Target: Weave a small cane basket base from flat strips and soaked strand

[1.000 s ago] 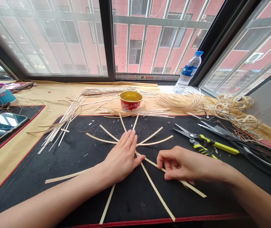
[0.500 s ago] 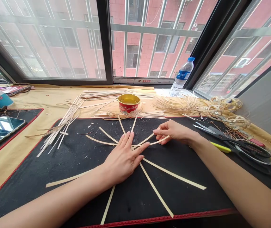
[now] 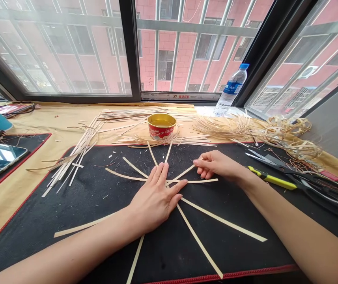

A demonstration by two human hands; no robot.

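Observation:
Several pale, flat bamboo-like strips (image 3: 200,236) cross at one centre and fan outward over a black mat (image 3: 92,205). My left hand (image 3: 157,195) lies flat on the crossing, its fingers stretched out and covering most of it. To the right, my right hand (image 3: 211,165) pinches the end of an upper-right strip (image 3: 183,173) between thumb and fingertips. Just below that hand, another strip (image 3: 202,181) points right with its tip free. Under my left forearm a further strip (image 3: 80,228) runs out to the left.
Behind the mat stands a red and gold tin (image 3: 162,127) among loose strips (image 3: 81,150). Coiled strips (image 3: 222,126) and a water bottle (image 3: 231,90) are at the back right. Scissors (image 3: 301,175) and a yellow cutter (image 3: 272,178) lie beside my right forearm. A phone (image 3: 0,161) rests at left.
My right hand has come off the strip pointing right, whose tip now lies free, and pinches the upper-right one. My left hand stays pressed on the crossing. The view has shifted slightly.

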